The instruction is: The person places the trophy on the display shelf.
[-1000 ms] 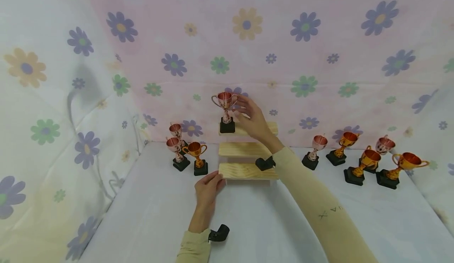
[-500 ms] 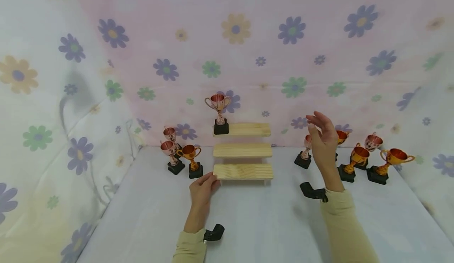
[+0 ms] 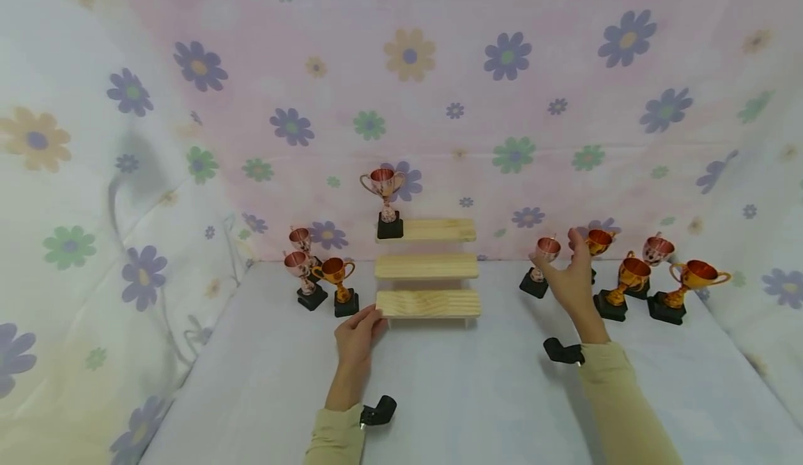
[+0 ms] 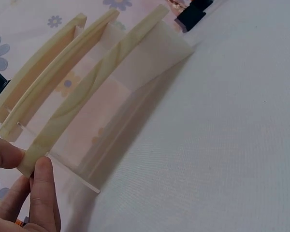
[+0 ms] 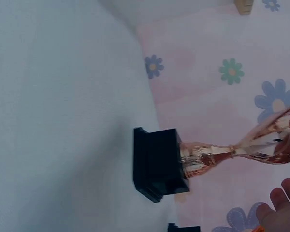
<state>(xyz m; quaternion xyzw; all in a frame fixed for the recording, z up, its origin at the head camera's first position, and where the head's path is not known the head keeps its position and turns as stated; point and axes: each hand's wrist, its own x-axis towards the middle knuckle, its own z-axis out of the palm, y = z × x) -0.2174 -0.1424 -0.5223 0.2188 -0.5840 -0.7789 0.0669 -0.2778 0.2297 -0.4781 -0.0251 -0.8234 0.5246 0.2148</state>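
My left hand (image 3: 356,336) pinches the left end of the lowest board of a three-tier wooden shelf (image 3: 428,305); in the left wrist view the thumb lies on one face and the fingers (image 4: 42,193) on the other. On the top tier, at its left end, stands a rose-gold trophy cup (image 3: 389,226). My right hand (image 3: 576,287) is at another rose-gold trophy cup (image 3: 535,285) on the table, thumb and fingers spread on either side of its bowl. The right wrist view shows this cup's black base (image 5: 159,162) and stem; whether the fingers touch it is unclear.
Left of the shelf stand two rose-gold trophies (image 3: 307,287) and a gold trophy (image 3: 341,296). Beyond my right hand are several more, among them a gold trophy (image 3: 680,301) and a rose-gold trophy (image 3: 657,250). A flowered cloth (image 3: 439,116) hangs behind.
My right hand has let go of the trophy on the top tier and moved right and down to the rose-gold trophy on the table. The left hand keeps its pinch on the shelf.
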